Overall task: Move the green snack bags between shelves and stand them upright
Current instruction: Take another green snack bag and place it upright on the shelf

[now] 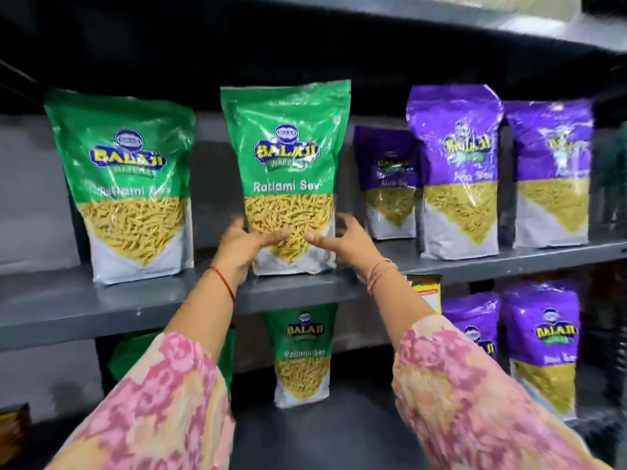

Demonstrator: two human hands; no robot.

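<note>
both hands, left hand (242,242) & right hand (339,240), fingers spread, cupping upright green bag (286,164) on shelf (84,300).

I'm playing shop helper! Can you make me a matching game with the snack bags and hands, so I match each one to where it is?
Things:
1. middle green bag
2. left green bag
3. tall purple bag
4. lower green bag

Places:
A. shelf below the hands
B. between left hand and right hand
C. right of the hands
D. far left, upright

Pairs: 1-B, 2-D, 3-C, 4-A
</note>
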